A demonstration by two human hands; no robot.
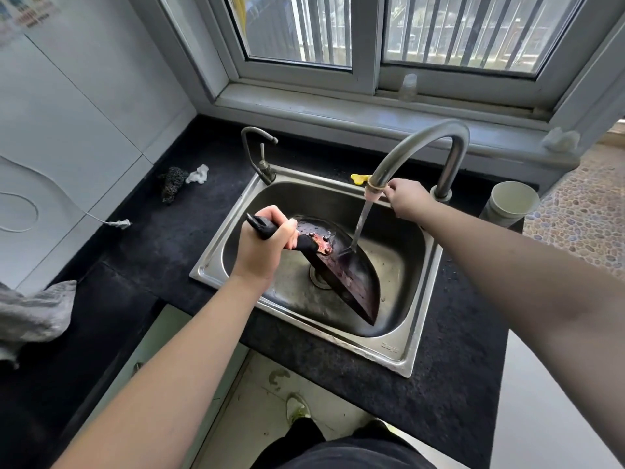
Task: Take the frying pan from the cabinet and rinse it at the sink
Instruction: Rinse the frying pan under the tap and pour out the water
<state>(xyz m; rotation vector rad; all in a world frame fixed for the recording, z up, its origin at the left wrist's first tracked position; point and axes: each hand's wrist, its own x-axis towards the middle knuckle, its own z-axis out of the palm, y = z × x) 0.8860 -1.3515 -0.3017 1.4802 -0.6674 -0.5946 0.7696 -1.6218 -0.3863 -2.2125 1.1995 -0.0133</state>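
Observation:
A dark frying pan (351, 275) with a reddish, wet inner face stands tilted on its edge inside the steel sink (402, 353). My left hand (262, 243) grips its black handle at the sink's left rim. Water runs from the tall curved faucet (416, 143) onto the pan near the handle rivets. My right hand (406, 201) is at the faucet's spout end, fingers curled by the pink band there; whether it grips the spout I cannot tell.
A small second tap (260, 154) stands at the sink's back left corner. On the black counter lie a dark scrubber (172, 184), a white scrap (199, 174), a grey cloth (33, 316) and a pale cup (510, 203). A yellow item (359, 178) sits behind the sink.

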